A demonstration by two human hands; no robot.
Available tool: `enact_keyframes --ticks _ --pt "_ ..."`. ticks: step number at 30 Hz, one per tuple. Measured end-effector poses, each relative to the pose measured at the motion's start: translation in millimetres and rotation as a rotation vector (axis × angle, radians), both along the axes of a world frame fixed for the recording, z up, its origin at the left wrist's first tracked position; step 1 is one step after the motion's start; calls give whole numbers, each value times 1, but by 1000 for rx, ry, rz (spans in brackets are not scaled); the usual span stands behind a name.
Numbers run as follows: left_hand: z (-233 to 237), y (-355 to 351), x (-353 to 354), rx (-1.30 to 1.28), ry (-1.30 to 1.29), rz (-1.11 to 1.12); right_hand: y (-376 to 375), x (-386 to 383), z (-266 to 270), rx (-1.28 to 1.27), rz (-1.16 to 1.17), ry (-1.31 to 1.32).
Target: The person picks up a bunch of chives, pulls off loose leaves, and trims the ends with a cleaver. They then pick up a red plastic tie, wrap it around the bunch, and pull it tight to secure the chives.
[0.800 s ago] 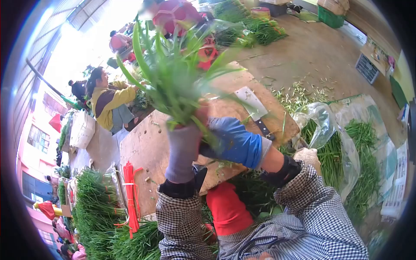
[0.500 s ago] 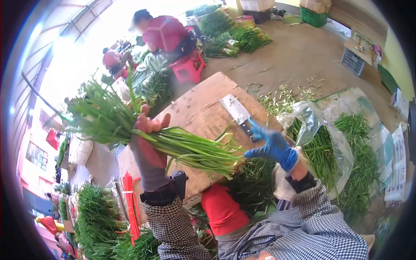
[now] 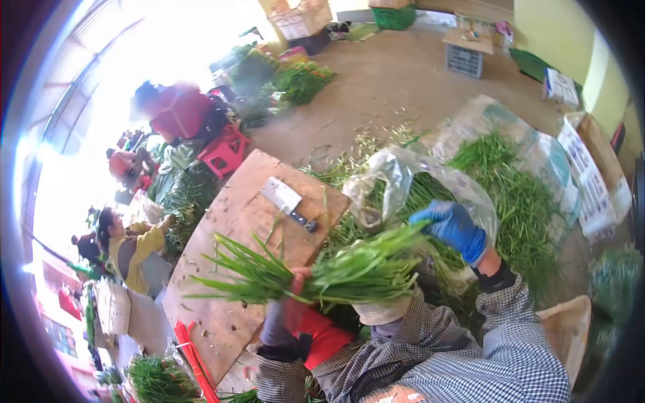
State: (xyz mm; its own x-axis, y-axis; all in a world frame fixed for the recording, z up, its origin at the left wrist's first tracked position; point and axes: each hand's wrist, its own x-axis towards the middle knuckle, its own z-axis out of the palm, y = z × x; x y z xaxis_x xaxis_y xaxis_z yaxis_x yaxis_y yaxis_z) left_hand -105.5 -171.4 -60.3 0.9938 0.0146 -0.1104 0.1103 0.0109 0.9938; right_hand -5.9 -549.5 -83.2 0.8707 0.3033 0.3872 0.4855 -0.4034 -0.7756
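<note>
My left hand (image 3: 290,295), in a greyish sleeve or glove with bare fingers, is wrapped around the middle of a bunch of long green chive-like stalks (image 3: 366,269). The bunch lies nearly level above the near edge of a wooden board (image 3: 222,269), its ends fanning out to both sides. At the bunch's right end, my right hand (image 3: 457,228) in a blue glove has its fingers bent together at the leaf tips, seemingly pinching them. On the board beyond the bunch rests a cleaver (image 3: 282,196) with a black handle, touched by neither hand.
An open clear plastic bag (image 3: 396,171) of greens stands beyond my right hand, with loose greens (image 3: 504,174) on a sheet beside it. Red ties (image 3: 193,356) lie at the board's near left. People sit at the left, one near a red stool (image 3: 225,151).
The bunch has come down and towards me, swinging from slanted to nearly level. My right hand has gone from spread fingers to closed at the leaf tips. The view has turned right.
</note>
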Motion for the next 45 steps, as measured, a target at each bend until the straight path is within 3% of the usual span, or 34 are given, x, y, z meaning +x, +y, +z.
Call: enact_keyframes --ticks 2,5,7,9,10,11,15,17,19,21,23,25,29,31,34,35,36,37,39,40,41,43,44,45 --pt "-14 -29 -21 -383 173 160 -18 -28 -34 -146 -3 24" --pt "-28 -34 -37 -459 179 177 -40 -78 -66 -143 16 280" --pt "-50 -22 -47 -439 189 190 -66 -101 -72 -201 -210 553" --pt "-50 -17 -58 -244 110 264 -108 -123 -91 -195 -430 607" --pt "-55 -6 -62 -616 211 248 -136 -134 -102 -466 -452 659" --pt "-64 3 -65 -614 217 243 -162 -143 -111 -738 -469 702" --pt "-76 12 -69 -679 151 162 -189 -177 -109 -973 -486 481" --pt "-81 12 -70 -740 151 129 -146 -152 -77 -560 -453 529" --pt "-77 4 -67 -771 177 128 -108 -120 -82 -171 -303 643" --pt "-76 -1 -65 -795 195 132 -49 -81 -87 127 -159 334" --pt "-83 1 -65 -755 150 177 -1 -57 -62 102 1 499" --pt "-90 5 -63 -819 188 179 42 -38 -90 138 145 452" --pt "-98 7 -73 -679 137 255 55 -36 -91 24 174 408" --pt "-101 6 -74 -572 108 302 44 -45 -93 9 -1 200" --pt "-106 3 -68 -761 161 258 -13 -55 -94 -24 -273 302" --pt "-104 4 -67 -784 183 259 -54 -56 -117 -102 -334 337" --pt "-103 6 -68 -806 205 263 -83 -70 -82 -239 -447 358" --pt "-108 11 -68 -810 206 258 -127 -82 -101 -455 -570 227" --pt "-124 23 -66 -945 148 70 -228 -121 -88 -832 -628 439" --pt "-125 24 -65 -850 97 -3 -237 -136 -99 -825 -753 140" --pt "-128 26 -61 -853 103 -15 -226 -135 -90 -829 -765 145" --pt "-137 28 -54 -927 135 -85 -164 -114 -58 -594 -604 11" --pt "-141 26 -53 -924 136 -92 -138 -102 -67 -310 -459 218" --pt "-143 22 -53 -844 147 54 -107 -87 -81 -21 -300 414"
